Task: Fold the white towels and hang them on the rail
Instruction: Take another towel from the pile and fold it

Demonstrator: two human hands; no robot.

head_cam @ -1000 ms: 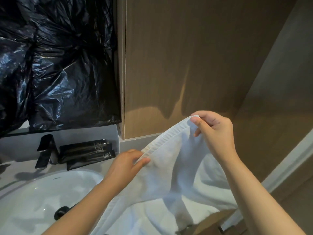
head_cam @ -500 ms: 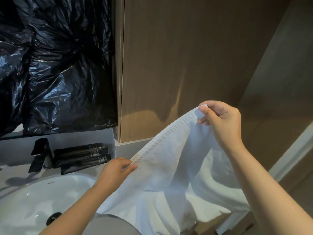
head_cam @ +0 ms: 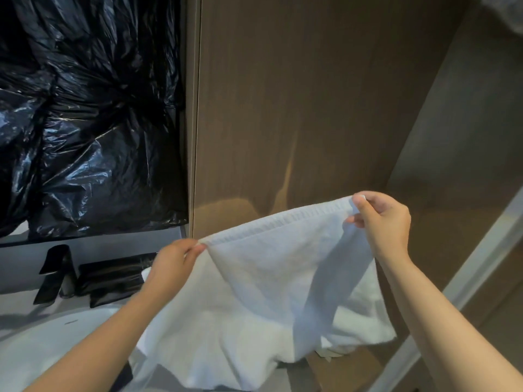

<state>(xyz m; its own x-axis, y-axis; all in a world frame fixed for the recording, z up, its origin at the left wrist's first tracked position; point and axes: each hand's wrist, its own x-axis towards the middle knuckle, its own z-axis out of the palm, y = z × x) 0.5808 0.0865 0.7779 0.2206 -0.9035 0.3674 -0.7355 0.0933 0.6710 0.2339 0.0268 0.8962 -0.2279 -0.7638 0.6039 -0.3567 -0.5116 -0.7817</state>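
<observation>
Wooden panel behind, towel now wider between hands

The place is a bathroom. A white basin is sunk into a grey counter, with a black tap behind it and dark toiletry tubes lying just beside the tap. Wood-grain panelling lines the wall, crumpled black plastic sheeting covers the space above the counter, and a white towel is spread over the counter's edge.

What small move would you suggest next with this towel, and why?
Probably bring the right hand across to the left hand, folding the white towel in half: both hands pinch its hemmed top edge, and it hangs stretched open and unfolded.
</observation>
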